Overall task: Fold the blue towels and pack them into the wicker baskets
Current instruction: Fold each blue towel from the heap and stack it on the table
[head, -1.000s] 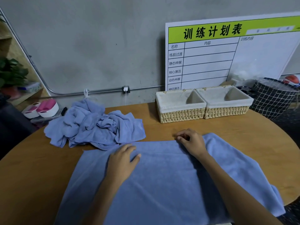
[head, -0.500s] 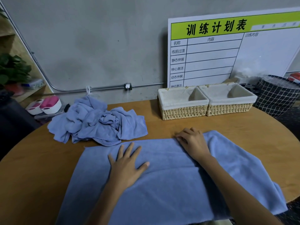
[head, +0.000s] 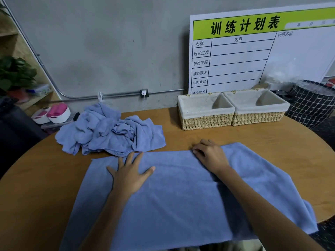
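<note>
Item: blue towel (head: 181,196), spread flat on table (head: 45,187) before me; my left hand (head: 130,176) flat on it, fingers splayed, gripping nothing; my right hand (head: 210,156) curled at far edge, apparently pinching it. Step: smoothing before first fold; next, probably lift that edge over. Wicker baskets (head: 232,113) beyond, unfilled; towel heap (head: 108,131) waiting.

Both bare forearms reach forward from the bottom edge of the frame, the left rising from lower centre, the right crossing in from the lower right corner. The left hand (head: 131,175) lies palm down and flat, fingers straight and fanned wide, thumb stretched out to the right. The right hand (head: 210,155) sits farther forward, knuckles up, fingers curled under at the tips.
</note>
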